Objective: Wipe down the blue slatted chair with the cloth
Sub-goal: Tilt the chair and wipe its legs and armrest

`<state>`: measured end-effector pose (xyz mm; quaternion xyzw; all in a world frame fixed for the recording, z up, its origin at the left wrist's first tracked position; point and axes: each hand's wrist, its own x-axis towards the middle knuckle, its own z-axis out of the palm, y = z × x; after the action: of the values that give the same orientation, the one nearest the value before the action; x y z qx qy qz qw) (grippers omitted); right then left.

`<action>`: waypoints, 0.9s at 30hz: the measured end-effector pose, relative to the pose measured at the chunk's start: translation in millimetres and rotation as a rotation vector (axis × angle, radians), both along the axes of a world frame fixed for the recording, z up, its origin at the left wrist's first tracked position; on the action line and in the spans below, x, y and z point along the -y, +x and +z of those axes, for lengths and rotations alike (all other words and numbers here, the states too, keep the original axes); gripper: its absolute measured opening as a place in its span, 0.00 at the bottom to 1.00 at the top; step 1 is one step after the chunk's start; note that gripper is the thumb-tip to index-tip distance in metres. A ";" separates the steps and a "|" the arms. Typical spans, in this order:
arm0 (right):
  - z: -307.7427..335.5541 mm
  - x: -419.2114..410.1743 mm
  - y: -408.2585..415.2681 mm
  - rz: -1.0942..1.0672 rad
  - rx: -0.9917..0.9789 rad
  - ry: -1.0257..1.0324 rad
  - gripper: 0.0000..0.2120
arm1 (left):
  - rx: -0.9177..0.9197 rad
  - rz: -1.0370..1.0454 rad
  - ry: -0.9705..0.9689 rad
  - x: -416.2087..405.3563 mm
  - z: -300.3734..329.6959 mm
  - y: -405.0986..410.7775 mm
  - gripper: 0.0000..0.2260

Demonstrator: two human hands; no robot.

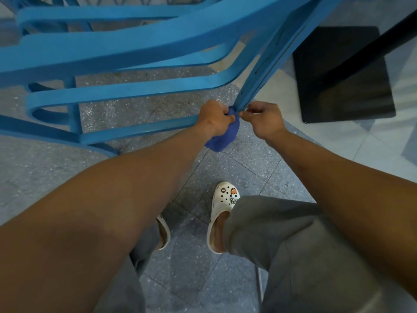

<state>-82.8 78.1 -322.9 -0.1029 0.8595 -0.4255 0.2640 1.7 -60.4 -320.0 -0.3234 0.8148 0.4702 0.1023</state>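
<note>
The blue slatted metal chair (126, 53) fills the upper left of your view, slats curving across w/ speckled grey tiled floor (194, 168) showing thru the gaps. Its rear leg runs down to centre frame. Your left hand (213, 118) has fingers curled round a dark blue terry cloth (222, 137), bunched against the foot of that leg; the cloth's loose end hangs below your wrist. Just beside it, your right hand (259, 119) pinches at the cloth's top edge by the leg w/ thumb & forefinger. Below, a white clog w/ charms (223, 213) on your foot, grey trousers over it. Upper right: a black square base plate (343, 75) w/ a dark post.
</note>
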 end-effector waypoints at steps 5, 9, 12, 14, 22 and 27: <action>-0.3 0.3 -1.8 0.010 -0.023 -0.007 0.12 | -0.069 0.041 0.053 -5.4 -2.8 6.6 0.11; -0.9 -0.2 -2.2 0.019 -0.037 -0.001 0.12 | -0.005 0.084 0.050 -7.9 -7.9 -2.6 0.12; -0.3 -0.2 -4.7 0.035 -0.050 0.040 0.12 | 0.037 0.075 0.058 -4.5 -5.8 -7.3 0.13; 0.1 0.2 -5.1 0.045 -0.061 0.054 0.12 | 0.037 0.056 0.066 -1.9 -3.0 -5.7 0.12; 13.2 0.2 -3.5 0.019 -0.064 0.089 0.08 | -0.127 0.016 -0.010 2.0 21.0 4.0 0.10; 27.4 -2.4 -4.5 0.061 -0.053 0.082 0.09 | -0.219 0.052 -0.053 -1.5 38.2 9.0 0.10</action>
<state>-87.3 80.6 -295.5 -0.1296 0.8792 -0.3789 0.2580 10.7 -58.8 -281.8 -0.2938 0.8245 0.4835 -0.0082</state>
